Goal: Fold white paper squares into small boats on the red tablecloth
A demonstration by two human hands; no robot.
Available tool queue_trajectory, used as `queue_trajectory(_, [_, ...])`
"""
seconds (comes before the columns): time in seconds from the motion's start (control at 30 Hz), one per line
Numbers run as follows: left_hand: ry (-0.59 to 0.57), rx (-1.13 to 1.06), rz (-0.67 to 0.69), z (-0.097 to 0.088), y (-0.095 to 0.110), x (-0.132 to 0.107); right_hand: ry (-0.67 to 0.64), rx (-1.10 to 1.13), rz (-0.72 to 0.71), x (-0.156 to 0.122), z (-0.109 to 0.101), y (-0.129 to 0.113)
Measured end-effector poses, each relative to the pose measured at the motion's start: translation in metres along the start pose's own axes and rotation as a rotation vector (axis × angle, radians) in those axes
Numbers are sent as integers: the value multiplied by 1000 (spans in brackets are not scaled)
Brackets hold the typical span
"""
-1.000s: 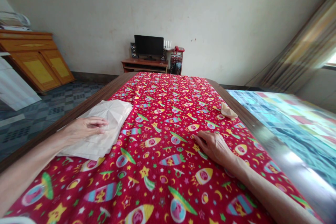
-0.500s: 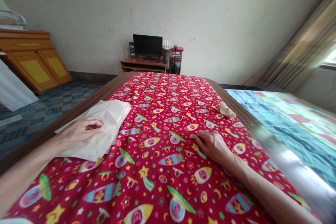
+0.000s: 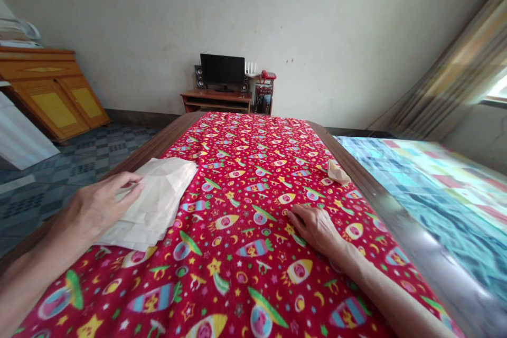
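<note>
My left hand (image 3: pixel 103 200) hovers at the left side of a stack of thin off-white sheets (image 3: pixel 166 190), which look like creased paper. Its fingers are bent, with a small gap between thumb and fingertips, and I see nothing held there. The palm and wrist hide part of the stack's left edge. On the red patterned cloth (image 3: pixel 237 274), my right hand (image 3: pixel 315 224) rests palm down, its fingers loosely curled in and no object visible in them. Beyond it, near the cloth's right edge, lies a small crumpled beige piece (image 3: pixel 338 172).
Brown table edges (image 3: pixel 348 169) flank the cloth. To the right is a bed-like surface with a colourful cover (image 3: pixel 404 185). A desk (image 3: pixel 214 97) with a monitor (image 3: pixel 222 69) and a red telephone (image 3: pixel 268 75) stands at the far end. A wooden cabinet (image 3: pixel 55 95) is on the left.
My left hand has shifted left, from over the sheets toward their left edge. The right hand stays in the same place on the cloth. The view has tilted slightly.
</note>
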State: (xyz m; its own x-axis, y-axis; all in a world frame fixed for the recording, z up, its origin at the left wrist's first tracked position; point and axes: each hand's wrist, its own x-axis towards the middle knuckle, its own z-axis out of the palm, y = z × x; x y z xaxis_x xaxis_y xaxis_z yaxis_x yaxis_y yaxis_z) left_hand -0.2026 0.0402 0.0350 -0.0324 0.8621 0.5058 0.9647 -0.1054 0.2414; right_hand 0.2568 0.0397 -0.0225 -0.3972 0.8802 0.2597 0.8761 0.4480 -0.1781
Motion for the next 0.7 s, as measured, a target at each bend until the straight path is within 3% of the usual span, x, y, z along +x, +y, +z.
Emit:
queue_trajectory(0.13, [174,102,83,-6,22,-6,-1,-4,-6,0,-1,-1])
queue_trajectory(0.2, [180,84,202,-7,39,-12,5,-9,-8,0,-1,-1])
queue_trajectory(0.23, [151,49,296,-6,50,-15,11,-12,-10,0,-1,-1])
queue_trajectory(0.33, [-102,-27,538,2,86,-25,34,-15,-20,0,1,0])
queue_trajectory(0.4, [-163,-78,663,13,112,-30,47,-17,-28,-1,2,1])
queue_trajectory(0.53, [-261,-159,763,41,159,-33,132,-8,-77,-3,1,-1])
queue_trajectory(0.7, [-289,-143,839,65,203,-33,287,-17,-328,-4,3,-15])
